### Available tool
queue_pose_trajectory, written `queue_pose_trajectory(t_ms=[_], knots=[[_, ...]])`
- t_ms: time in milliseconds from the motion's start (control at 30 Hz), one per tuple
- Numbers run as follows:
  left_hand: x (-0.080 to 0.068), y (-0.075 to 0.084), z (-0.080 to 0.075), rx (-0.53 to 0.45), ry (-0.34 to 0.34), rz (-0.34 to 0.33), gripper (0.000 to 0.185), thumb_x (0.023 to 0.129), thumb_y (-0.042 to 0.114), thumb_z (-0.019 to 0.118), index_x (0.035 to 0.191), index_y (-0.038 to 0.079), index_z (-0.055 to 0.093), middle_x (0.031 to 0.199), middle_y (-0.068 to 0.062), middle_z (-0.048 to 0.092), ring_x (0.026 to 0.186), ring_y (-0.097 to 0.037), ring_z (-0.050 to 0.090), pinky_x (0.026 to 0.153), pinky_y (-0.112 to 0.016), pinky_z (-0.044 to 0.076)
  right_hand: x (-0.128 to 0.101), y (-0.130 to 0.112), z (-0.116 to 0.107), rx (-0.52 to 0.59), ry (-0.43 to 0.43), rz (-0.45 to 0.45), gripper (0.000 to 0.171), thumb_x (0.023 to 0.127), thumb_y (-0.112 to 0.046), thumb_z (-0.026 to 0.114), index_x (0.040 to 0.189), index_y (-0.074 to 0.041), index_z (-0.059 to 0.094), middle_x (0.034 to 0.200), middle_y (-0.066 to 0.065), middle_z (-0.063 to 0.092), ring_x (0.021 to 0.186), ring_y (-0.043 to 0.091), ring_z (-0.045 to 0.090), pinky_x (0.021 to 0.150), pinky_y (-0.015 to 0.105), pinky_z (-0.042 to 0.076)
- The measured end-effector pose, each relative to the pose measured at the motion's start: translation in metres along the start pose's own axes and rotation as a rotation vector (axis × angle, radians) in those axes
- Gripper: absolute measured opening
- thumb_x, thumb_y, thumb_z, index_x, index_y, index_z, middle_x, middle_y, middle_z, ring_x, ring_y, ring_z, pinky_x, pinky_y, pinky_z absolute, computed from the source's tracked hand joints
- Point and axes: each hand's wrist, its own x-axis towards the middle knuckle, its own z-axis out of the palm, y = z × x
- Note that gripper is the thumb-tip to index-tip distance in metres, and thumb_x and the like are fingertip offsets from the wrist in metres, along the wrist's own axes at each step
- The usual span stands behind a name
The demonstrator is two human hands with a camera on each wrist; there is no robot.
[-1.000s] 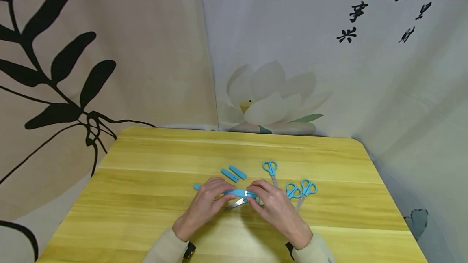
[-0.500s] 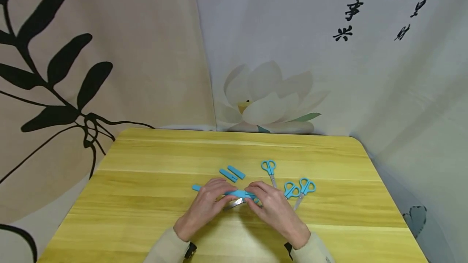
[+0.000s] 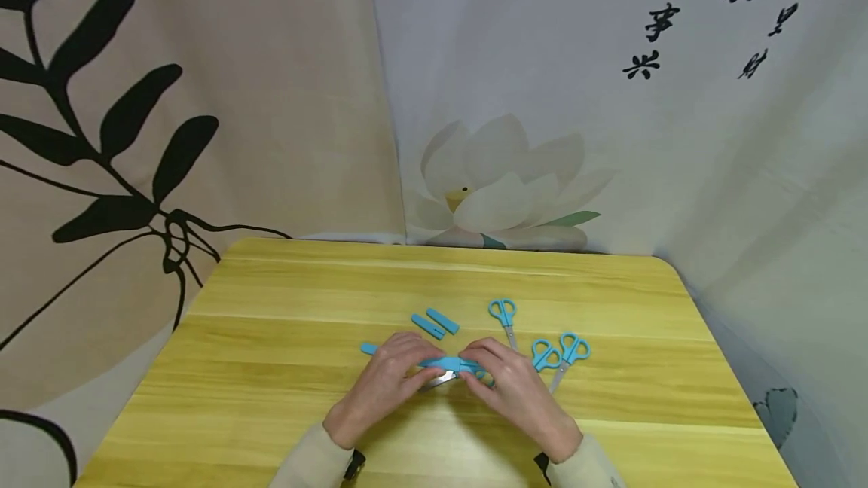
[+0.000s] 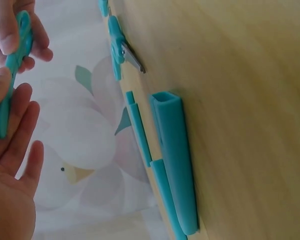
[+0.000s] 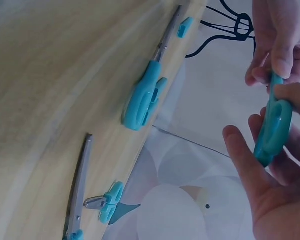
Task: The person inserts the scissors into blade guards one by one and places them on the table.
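– Both hands share one grip: the left hand [image 3: 382, 385] pinches a blue blade cover [image 3: 439, 362] while the right hand [image 3: 517, 391] curls round the handles of the blue scissors [image 3: 475, 370] it fits on, held just above the surface [image 3: 285, 367].

– Why held level like that?

– Probably so cover and blade line up. From the head view, two spare covers [image 3: 435, 323] lie just beyond the hands, another cover [image 3: 368, 349] peeks out left of them, and three uncovered scissors [image 3: 551, 345] rest to the right, blades bare.

– And the left wrist view?

– It shows an open-ended cover [image 4: 175, 165] lying on the surface, two more covers [image 4: 140, 130] behind it, and the left-hand fingers [image 4: 17, 125] lightly closed on the covered end [image 4: 2, 117].

– The right wrist view?

– There the right-hand fingers [image 5: 240, 155] wrap the scissor handle [image 5: 275, 127]. Two loose scissors [image 5: 142, 102] lie apart on the surface, seemingly set aside within reach.
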Motion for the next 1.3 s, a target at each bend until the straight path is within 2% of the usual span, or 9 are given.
queue_pose_trajectory(t_ms=[100,667,833,1000,1133,1300], knots=[[-0.001,-0.002,0.001,0.024,-0.002,0.004,0.023,0.084,0.015,0.087,0.104,0.012,0.078,0.099,0.006,0.077,0.092,-0.012,0.069,0.089,-0.038,0.057,-0.002,0.002,0.001,0.01,-0.003,0.0,0.026,0.082,-0.009,0.088,0.104,-0.009,0.075,0.106,0.0,0.07,0.09,0.012,0.071,0.074,0.022,0.059],[-0.001,0.0,0.001,0.033,0.005,-0.019,0.02,0.085,0.02,0.086,0.103,0.014,0.078,0.099,0.007,0.077,0.092,-0.011,0.068,0.093,-0.041,0.055,0.0,0.001,-0.001,0.007,-0.008,-0.015,0.026,0.083,-0.01,0.088,0.106,-0.008,0.074,0.108,0.001,0.07,0.092,0.013,0.071,0.077,0.022,0.059],[-0.003,0.0,-0.001,0.08,0.007,0.004,0.021,0.084,0.022,0.087,0.102,0.014,0.079,0.102,0.006,0.075,0.098,-0.014,0.068,0.094,-0.041,0.055,0.0,-0.002,0.0,-0.007,-0.017,-0.011,0.028,0.081,-0.01,0.088,0.105,-0.008,0.075,0.108,0.001,0.07,0.092,0.014,0.071,0.076,0.023,0.059],[-0.007,0.0,-0.005,0.117,-0.01,-0.002,0.023,0.081,0.021,0.09,0.102,0.016,0.081,0.103,0.007,0.071,0.1,-0.012,0.065,0.091,-0.037,0.055,0.002,-0.003,0.001,-0.01,-0.03,-0.007,0.028,0.081,-0.01,0.089,0.105,-0.007,0.075,0.107,0.001,0.07,0.091,0.014,0.071,0.075,0.024,0.059],[-0.008,-0.001,-0.007,0.072,-0.017,-0.024,0.024,0.081,0.019,0.09,0.103,0.015,0.081,0.102,0.008,0.069,0.098,-0.011,0.063,0.087,-0.034,0.055,0.004,-0.004,0.002,-0.013,-0.026,-0.022,0.028,0.081,-0.012,0.089,0.104,-0.007,0.075,0.107,0.001,0.07,0.091,0.013,0.071,0.074,0.024,0.059],[-0.011,-0.001,-0.01,-0.008,-0.001,-0.099,0.023,0.082,0.014,0.088,0.103,0.014,0.08,0.101,0.008,0.066,0.095,-0.01,0.061,0.08,-0.029,0.054,0.009,-0.005,0.004,-0.011,-0.035,-0.024,0.031,0.082,-0.013,0.089,0.109,-0.007,0.074,0.112,0.001,0.07,0.097,0.015,0.07,0.079,0.027,0.06]])
